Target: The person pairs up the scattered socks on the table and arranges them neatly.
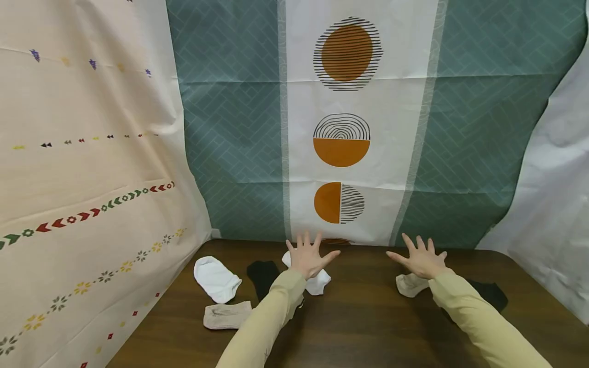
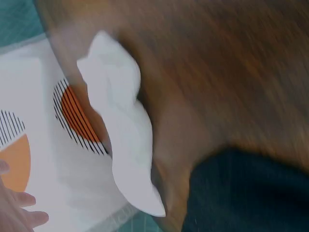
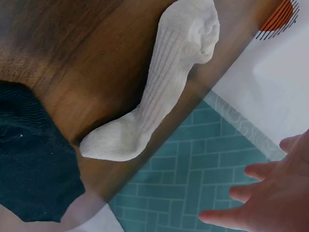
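Note:
Both hands hold nothing, their fingers spread wide above the far part of the brown table. In the head view my left hand [image 1: 307, 259] overlaps a white sock [image 1: 318, 282], which lies long and bent in the left wrist view. Beside it a black sock [image 1: 262, 276] is partly covered by the left sleeve. My right hand [image 1: 422, 261] is over a cream ribbed sock [image 1: 407, 286]; the right wrist view shows that sock [image 3: 159, 87] whole, near the table edge. A dark sock [image 1: 491, 295] sits to its right, partly behind the right sleeve.
At the table's left lie a white sock [image 1: 215, 278] and a beige sock [image 1: 225, 315]. A patterned teal and white cloth [image 1: 230, 153] hangs behind the table [image 1: 359, 317]. A cream cloth [image 1: 92, 168] hangs along the left side, and a white one [image 1: 552, 204] on the right.

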`<control>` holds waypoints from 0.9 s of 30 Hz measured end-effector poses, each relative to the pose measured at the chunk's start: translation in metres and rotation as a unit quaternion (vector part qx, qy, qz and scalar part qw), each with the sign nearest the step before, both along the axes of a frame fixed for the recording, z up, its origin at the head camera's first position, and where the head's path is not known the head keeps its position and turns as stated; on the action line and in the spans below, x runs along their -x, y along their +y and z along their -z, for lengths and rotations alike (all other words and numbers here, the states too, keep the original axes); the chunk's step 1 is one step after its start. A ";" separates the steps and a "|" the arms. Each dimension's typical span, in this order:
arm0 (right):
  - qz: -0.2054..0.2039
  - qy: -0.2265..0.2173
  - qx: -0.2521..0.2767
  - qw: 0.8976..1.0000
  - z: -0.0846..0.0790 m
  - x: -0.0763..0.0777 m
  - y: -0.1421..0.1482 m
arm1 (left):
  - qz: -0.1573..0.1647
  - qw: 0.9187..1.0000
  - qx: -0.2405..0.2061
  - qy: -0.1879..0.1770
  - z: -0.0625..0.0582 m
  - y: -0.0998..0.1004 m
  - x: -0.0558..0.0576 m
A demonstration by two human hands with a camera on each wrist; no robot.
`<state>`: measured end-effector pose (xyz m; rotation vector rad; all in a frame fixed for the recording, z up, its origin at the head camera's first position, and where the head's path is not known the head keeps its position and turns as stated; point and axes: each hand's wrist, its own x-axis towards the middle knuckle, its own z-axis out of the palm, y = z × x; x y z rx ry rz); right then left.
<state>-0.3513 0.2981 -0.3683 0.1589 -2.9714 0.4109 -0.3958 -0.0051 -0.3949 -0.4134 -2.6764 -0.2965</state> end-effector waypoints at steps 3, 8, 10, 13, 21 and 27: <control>0.008 -0.005 -0.002 1.000 0.000 -0.001 0.004 | 0.002 1.000 -0.003 -0.001 0.002 0.010 -0.005; 0.022 -0.013 -0.007 1.000 -0.002 -0.002 0.013 | 0.016 0.999 -0.007 -0.040 0.000 0.028 -0.014; 0.023 -0.018 -0.004 1.000 -0.003 -0.003 0.015 | 0.023 0.999 -0.009 -0.041 0.002 0.034 -0.015; 0.024 -0.024 0.005 0.999 -0.003 -0.005 0.019 | 0.025 0.999 -0.010 -0.042 0.003 0.043 -0.017; 0.029 -0.032 0.037 0.998 0.008 -0.013 0.034 | 0.044 0.995 -0.046 -0.073 0.007 0.073 -0.027; 0.024 -0.035 0.067 0.997 0.016 -0.017 0.044 | 0.044 0.995 -0.041 -0.082 0.011 0.090 -0.034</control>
